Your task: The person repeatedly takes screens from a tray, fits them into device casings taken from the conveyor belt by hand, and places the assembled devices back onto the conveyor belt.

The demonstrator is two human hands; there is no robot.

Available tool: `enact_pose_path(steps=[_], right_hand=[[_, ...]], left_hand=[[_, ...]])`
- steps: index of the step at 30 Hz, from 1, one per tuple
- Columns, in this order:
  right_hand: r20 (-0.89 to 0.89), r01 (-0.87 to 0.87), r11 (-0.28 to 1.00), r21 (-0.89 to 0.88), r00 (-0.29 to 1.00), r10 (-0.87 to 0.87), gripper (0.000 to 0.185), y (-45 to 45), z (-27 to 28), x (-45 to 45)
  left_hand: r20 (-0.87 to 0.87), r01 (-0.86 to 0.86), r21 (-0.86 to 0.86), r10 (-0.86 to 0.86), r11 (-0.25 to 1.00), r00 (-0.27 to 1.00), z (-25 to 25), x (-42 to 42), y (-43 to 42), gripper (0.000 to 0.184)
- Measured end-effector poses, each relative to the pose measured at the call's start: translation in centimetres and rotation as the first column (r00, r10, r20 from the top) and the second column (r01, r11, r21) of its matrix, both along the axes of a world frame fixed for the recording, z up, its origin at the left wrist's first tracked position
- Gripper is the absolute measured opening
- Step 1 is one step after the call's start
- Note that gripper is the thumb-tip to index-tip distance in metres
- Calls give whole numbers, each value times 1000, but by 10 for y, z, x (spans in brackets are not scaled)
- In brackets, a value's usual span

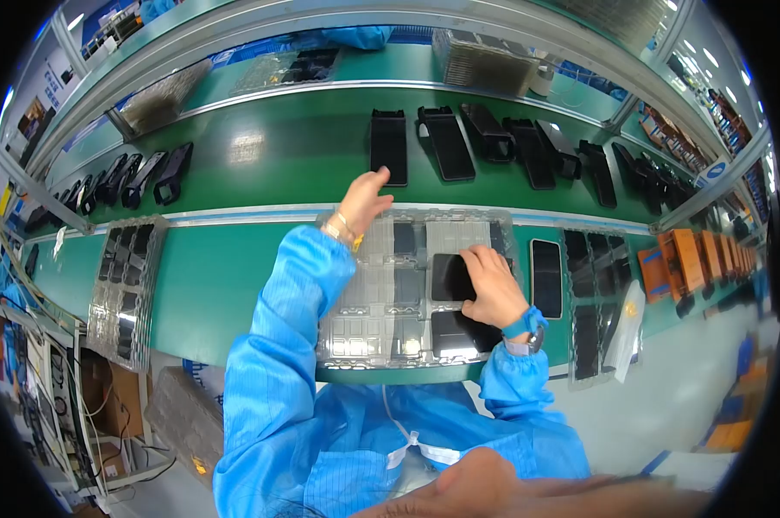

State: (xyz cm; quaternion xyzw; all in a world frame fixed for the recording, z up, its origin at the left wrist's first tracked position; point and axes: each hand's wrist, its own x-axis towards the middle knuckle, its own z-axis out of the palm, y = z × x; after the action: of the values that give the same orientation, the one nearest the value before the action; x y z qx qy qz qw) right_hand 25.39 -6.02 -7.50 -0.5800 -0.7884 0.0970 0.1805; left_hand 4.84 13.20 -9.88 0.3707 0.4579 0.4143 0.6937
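My left hand (363,204) reaches over the far edge of a clear plastic tray (364,324), beside the lower end of a black handheld device (388,145) on the green belt. Its fingers are apart and hold nothing. On the tray's right side, my right hand (494,285) has its fingers and thumb on a dark flat panel (450,278) in a compartment. Another dark panel (461,335) lies in the compartment nearer me. Right of the tray rests a black-screened phone-like device (545,278).
Several black devices line the belt (260,147) at right and left. Trays of dark parts stand left (103,298) and right (610,332), the right one with a white item (625,332) on it. Orange holders (682,261) sit far right. A metal rail (269,84) crosses behind.
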Motion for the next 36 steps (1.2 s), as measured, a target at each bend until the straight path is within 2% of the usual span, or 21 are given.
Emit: enact_pose_path(steps=[2, 3, 5, 7, 9, 10, 12, 13, 15, 16, 19, 20, 22, 25, 26, 29, 30, 32, 33, 34, 36], right_hand=[[-180, -3, 999, 51, 984, 13, 83, -8, 30, -3], [-271, -71, 988, 134, 957, 105, 85, -10, 40, -7], [-419, -174, 934, 312, 857, 299, 89, -12, 51, -14], [-523, -212, 865, 455, 722, 453, 92, -9, 47, -28], [-604, -130, 879, 459, 680, 416, 86, -9, 35, -39], [-712, -151, 906, 396, 572, 406, 84, -7, 24, -39], [-918, -308, 929, 205, 268, 291, 84, -5, 6, -36], [-987, -420, 903, 88, 88, 137, 85, -6, 1, -35], [-884, -808, 585, -67, -224, -411, 88, -12, -3, -37], [-836, -805, 567, -174, -184, -517, 77, -17, 0, -44], [-858, -835, 467, -292, 14, -513, 69, -16, -5, -50], [-859, -833, 490, -257, -35, -511, 64, -16, -18, -50], [-856, -824, 477, -305, 18, -517, 63, -20, -15, -53], [-815, -867, 420, -269, -27, -578, 62, -19, -16, -57], [-788, -884, 406, -231, -75, -611, 62, -19, -14, -60], [-680, -903, 419, -91, -251, -689, 63, -19, -20, -65], [-646, -892, 448, -54, -311, -697, 63, -19, -20, -69], [-558, -850, 525, 36, -453, -695, 65, -18, -19, -71], [-593, -797, 601, -51, -461, -661, 65, -19, -17, -71], [-630, -729, 671, -132, -461, -625, 65, -20, -14, -72], [-734, -610, 761, -222, -409, -542, 68, -19, -13, -72]], left_hand=[[-50, 225, 183, -219, 957, 974, 3, -3, -27, 53], [-94, 336, 264, -323, 904, 942, 3, -4, -42, 52], [45, 452, 136, -461, 882, 886, 9, -2, -84, 43], [325, 520, 22, -498, 854, 804, 10, -1, -110, 36], [309, 367, 88, -375, 926, 874, 13, -6, -122, 28], [278, 265, 130, -292, 955, 915, 6, -10, -122, 27], [226, 105, 249, -164, 963, 960, 3, -22, -120, 20], [191, 44, 306, -107, 951, 976, 5, -24, -122, 19], [129, -65, 424, 11, 903, 992, 15, -29, -127, 17], [172, -30, 432, -50, 901, 984, 18, -35, -129, 16], [-121, 56, 592, 20, 804, 992, 20, -45, -132, 15], [-137, 77, 588, 5, 805, 991, 15, -51, -130, 13], [-165, 117, 589, -23, 799, 986, 11, -64, -116, 9], [-453, 324, 816, 181, 479, 873, 24, -75, -111, 7], [-509, 424, 859, 380, 288, 773, 25, -75, -109, 11], [-427, 580, 814, 668, -8, 609, 23, -70, -110, 10], [-435, 580, 814, 641, -20, 632, 18, -74, -104, 7], [-454, 372, 890, 578, 262, 678, 11, -73, -93, 7], [-453, 255, 880, 547, 400, 704, 7, -72, -86, 7], [-573, 328, 804, 496, 496, 653, -14, -76, -73, 9], [-692, 450, 721, 507, 528, 514, -38, -80, -58, 14]])
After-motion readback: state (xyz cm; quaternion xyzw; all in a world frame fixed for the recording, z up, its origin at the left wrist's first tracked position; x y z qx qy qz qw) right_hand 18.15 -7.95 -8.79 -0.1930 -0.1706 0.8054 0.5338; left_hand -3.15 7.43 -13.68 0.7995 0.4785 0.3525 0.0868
